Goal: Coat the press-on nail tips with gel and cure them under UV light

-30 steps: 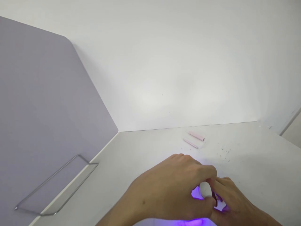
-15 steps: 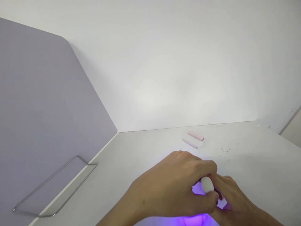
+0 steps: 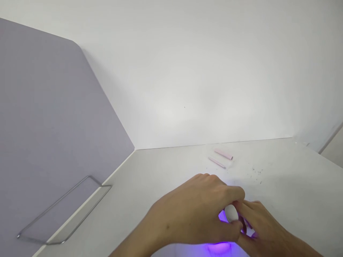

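Observation:
Low in the picture, my left hand (image 3: 198, 210) is closed, with thumb and index finger pinching a small white round-ended object (image 3: 231, 213). Vivid purple light (image 3: 219, 247) glows beneath the hands and through the gaps between the fingers; its source is mostly hidden. From the right, my right hand (image 3: 265, 225) reaches in against the left one, fingers curled under it. What the right fingers hold, if anything, is hidden by the left hand.
Two slim pink pieces, a tube (image 3: 223, 154) and a thinner stick (image 3: 217, 162), lie beyond the hands on the white table (image 3: 300, 200). Dark specks (image 3: 257, 171) are scattered to their right. A bent metal wire frame (image 3: 80, 217) stands at left by a grey panel (image 3: 48, 117).
The white round-ended object and the fingers around it have shifted slightly left and down. Both hands stay together over the purple glow; the view has moved a little.

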Available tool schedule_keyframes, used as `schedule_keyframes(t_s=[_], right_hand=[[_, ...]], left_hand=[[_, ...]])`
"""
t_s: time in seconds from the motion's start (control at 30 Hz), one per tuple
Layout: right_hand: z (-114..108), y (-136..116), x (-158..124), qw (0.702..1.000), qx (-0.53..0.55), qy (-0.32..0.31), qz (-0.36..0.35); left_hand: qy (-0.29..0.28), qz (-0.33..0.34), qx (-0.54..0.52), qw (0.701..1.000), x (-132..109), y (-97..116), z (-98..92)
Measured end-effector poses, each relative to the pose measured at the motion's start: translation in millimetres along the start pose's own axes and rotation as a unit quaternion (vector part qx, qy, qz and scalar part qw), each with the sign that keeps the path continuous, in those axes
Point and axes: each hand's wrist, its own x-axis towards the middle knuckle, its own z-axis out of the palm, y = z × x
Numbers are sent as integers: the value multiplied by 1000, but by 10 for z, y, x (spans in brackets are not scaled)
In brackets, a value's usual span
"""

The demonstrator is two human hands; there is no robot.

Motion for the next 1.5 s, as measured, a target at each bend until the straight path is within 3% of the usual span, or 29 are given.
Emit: schedule_keyframes(t_s=[0.17,0.93,1.5], right_hand=[[7,-2,7,999,15,-22,44],[-29,-36,16,1000,-11,12,-23],[-43,-71,18,1000,-26,6,-10]], left_hand=[[2,6,-12,1000,-19,-5,6],[-6,0,0,1000,-5,17,-36],[-5,-2,-1,1000,-5,6,-14]])
